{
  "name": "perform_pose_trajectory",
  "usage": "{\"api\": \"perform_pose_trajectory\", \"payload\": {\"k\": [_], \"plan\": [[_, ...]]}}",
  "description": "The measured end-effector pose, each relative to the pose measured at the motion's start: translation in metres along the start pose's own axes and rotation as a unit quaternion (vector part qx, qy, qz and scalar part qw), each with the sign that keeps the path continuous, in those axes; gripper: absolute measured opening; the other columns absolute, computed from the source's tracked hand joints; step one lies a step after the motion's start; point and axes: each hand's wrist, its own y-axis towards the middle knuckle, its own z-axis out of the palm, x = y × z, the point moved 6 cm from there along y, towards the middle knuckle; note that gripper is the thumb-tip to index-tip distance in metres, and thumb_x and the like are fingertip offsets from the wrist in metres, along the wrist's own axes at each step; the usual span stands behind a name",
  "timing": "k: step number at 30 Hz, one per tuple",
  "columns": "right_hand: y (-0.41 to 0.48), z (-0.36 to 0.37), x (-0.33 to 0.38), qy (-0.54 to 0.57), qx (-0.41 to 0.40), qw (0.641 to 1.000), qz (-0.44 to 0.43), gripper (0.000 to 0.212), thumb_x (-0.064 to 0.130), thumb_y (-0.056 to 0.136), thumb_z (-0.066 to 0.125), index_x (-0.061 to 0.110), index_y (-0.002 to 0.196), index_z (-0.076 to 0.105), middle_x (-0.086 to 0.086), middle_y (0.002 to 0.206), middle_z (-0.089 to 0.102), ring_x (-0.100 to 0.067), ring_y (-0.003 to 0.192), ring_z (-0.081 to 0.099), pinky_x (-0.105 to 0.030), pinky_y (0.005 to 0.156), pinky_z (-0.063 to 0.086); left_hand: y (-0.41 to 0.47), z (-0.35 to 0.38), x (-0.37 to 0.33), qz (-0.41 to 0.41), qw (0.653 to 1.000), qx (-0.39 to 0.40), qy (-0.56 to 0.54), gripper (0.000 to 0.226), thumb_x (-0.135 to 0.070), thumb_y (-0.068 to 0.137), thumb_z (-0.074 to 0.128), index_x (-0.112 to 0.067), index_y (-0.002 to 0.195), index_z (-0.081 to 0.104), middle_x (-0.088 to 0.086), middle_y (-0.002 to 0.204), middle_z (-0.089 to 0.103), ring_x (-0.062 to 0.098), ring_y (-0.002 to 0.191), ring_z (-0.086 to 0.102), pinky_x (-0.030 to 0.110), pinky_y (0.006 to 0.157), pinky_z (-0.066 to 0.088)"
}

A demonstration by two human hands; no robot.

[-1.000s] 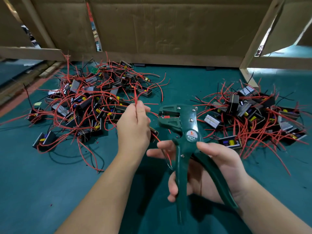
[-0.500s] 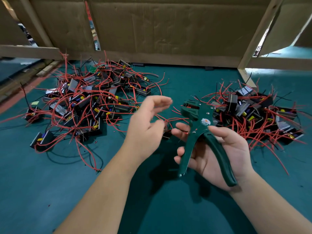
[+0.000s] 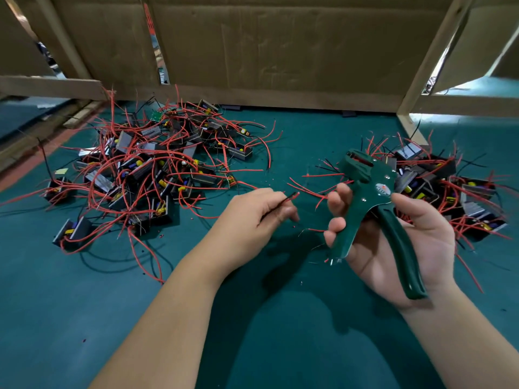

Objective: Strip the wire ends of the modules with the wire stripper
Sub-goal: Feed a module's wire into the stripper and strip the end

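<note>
Pinching red and black wire ends (image 3: 290,197) between curled fingers, the left hand (image 3: 258,217) sits beside the right hand (image 3: 370,248), which grips the wire stripper (image 3: 365,197), handles spread.

The wire stripper (image 3: 362,197) is dark green, with a round label near its pivot and a red part in its head. It stands tilted in the right hand (image 3: 393,248), head up and away, handles spread; the fingers curl round the left handle and the other handle lies along the palm. The left hand (image 3: 252,217) pinches a thin red-and-black wire (image 3: 290,197), its end pointing toward the stripper but apart from it. The modules are small black boxes with yellow parts and long red and black leads, lying tangled in a left pile (image 3: 157,169) and a right pile (image 3: 438,186) on the green mat.
</note>
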Motion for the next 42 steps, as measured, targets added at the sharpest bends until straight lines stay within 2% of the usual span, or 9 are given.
{"api": "perform_pose_trajectory", "payload": {"k": [2,5,9,13,19,22,31,37,42], "plan": [[-0.001,0.000,0.003,-0.002,-0.003,1.000,-0.008,0.055,0.026,0.063,0.066,-0.002,0.110,0.062,-0.015,0.093,0.066,-0.028,0.067,0.064,-0.038,0.062,0.057,-0.002,-0.001,0.003,-0.021,0.999,-0.008,-0.037,0.034,-0.044,0.097,0.037,-0.028,0.092,0.066,-0.019,0.070,0.057,-0.004,0.068,0.051,0.018,0.066,0.039],[0.000,-0.002,-0.001,-0.025,-0.029,0.999,0.001,0.064,0.029,0.060,0.062,-0.004,0.115,0.063,-0.016,0.090,0.068,-0.028,0.065,0.064,-0.039,0.062,0.058,-0.004,0.001,0.003,-0.068,0.989,-0.012,-0.130,0.038,-0.055,0.096,0.028,-0.033,0.092,0.058,-0.012,0.061,0.045,0.005,0.058,0.044,0.026,0.058,0.035],[0.001,-0.001,-0.016,-0.052,-0.028,0.997,0.056,0.069,0.031,0.063,0.058,-0.005,0.122,0.057,-0.022,0.104,0.068,-0.030,0.066,0.065,-0.042,0.065,0.058,-0.001,0.006,-0.011,0.000,0.999,0.021,-0.044,0.028,-0.036,0.098,0.039,-0.032,0.079,0.060,-0.017,0.071,0.057,0.000,0.070,0.052,0.019,0.066,0.038],[0.002,0.004,-0.025,-0.045,0.011,0.997,0.069,0.069,0.029,0.063,0.065,-0.005,0.122,0.057,-0.019,0.121,0.064,-0.031,0.068,0.066,-0.043,0.068,0.057,-0.003,0.014,-0.008,-0.039,0.995,0.040,-0.081,0.020,-0.027,0.089,0.048,-0.035,0.098,0.063,-0.009,0.089,0.070,0.009,0.082,0.064,0.026,0.079,0.049],[0.003,0.001,-0.016,-0.039,-0.018,0.999,0.032,0.046,0.029,0.066,0.057,0.002,0.101,0.071,-0.020,0.123,0.063,-0.030,0.066,0.065,-0.042,0.067,0.058,-0.002,0.008,-0.005,-0.072,0.980,0.000,-0.185,0.016,-0.018,0.093,0.057,-0.030,0.083,0.053,-0.008,0.067,0.068,0.007,0.051,0.059,0.014,0.050,0.042],[0.002,0.003,-0.012,-0.034,-0.018,0.999,0.019,0.049,0.029,0.065,0.058,0.001,0.103,0.070,-0.019,0.124,0.062,-0.030,0.066,0.065,-0.043,0.067,0.058,-0.001,0.002,-0.008,-0.055,0.986,-0.022,-0.158,0.013,-0.016,0.094,0.056,-0.025,0.085,0.055,-0.013,0.063,0.062,-0.002,0.054,0.052,0.010,0.055,0.038],[0.000,0.001,-0.004,-0.036,-0.045,0.998,-0.018,0.057,0.029,0.058,0.062,0.001,0.108,0.060,-0.018,0.117,0.066,-0.027,0.060,0.064,-0.040,0.061,0.058,-0.003,-0.005,-0.013,-0.051,0.983,-0.079,-0.159,0.009,-0.030,0.090,0.051,-0.025,0.084,0.054,-0.015,0.058,0.048,0.002,0.052,0.037,0.017,0.053,0.032],[0.002,-0.004,-0.002,-0.031,-0.044,0.998,-0.026,0.045,0.028,0.058,0.065,0.005,0.097,0.064,-0.014,0.094,0.069,-0.026,0.066,0.065,-0.039,0.063,0.058,-0.003,-0.017,-0.015,-0.049,0.967,-0.145,-0.205,0.007,-0.024,0.091,0.054,-0.026,0.085,0.056,-0.015,0.077,0.064,0.024,0.072,0.060,0.031,0.066,0.047],[0.008,-0.014,-0.016,-0.115,-0.085,0.989,0.043,0.045,0.026,0.054,0.068,0.002,0.093,0.069,-0.020,0.080,0.063,-0.036,0.067,0.065,-0.047,0.064,0.057,-0.003,-0.024,-0.012,-0.049,0.937,-0.143,-0.315,0.013,-0.007,0.089,0.060,-0.015,0.078,0.059,-0.008,0.062,0.065,-0.003,0.055,0.055,0.009,0.057,0.041]]}}
